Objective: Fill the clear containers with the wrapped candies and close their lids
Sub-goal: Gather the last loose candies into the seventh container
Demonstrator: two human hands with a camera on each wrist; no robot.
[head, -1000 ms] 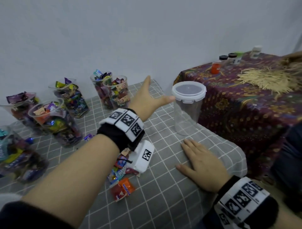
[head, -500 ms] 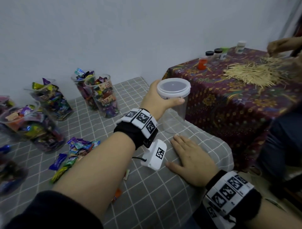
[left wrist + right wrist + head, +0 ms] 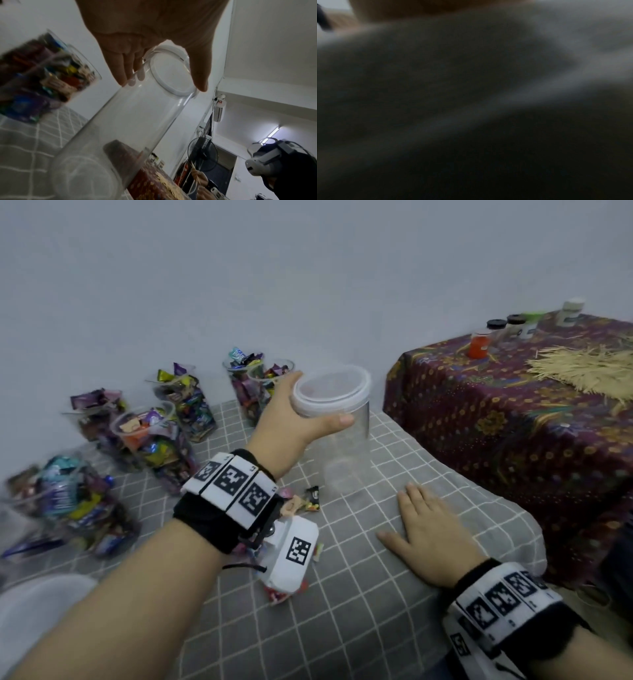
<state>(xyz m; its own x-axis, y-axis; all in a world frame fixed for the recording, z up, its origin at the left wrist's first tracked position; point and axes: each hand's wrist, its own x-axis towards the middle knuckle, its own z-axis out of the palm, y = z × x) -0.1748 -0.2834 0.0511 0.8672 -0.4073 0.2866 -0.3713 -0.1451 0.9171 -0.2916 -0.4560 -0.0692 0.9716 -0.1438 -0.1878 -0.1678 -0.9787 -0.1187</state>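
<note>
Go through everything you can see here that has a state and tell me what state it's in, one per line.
Empty clear container: lid on, no candies inside, gripped near the top.
Left hand: grips the empty clear container.
Right hand: flat on the checked cloth, fingers straight.
Candy-filled containers: full, no lids visible.
Loose candies: lying on the checked cloth.
Small jars: capped, upright.

A plain indoor room set up for recording: bare white wall (image 3: 239,268), a tabletop under grey checked cloth (image 3: 342,628), a standing fan (image 3: 203,152), and a person wearing a headset (image 3: 267,157) at lower right.
</note>
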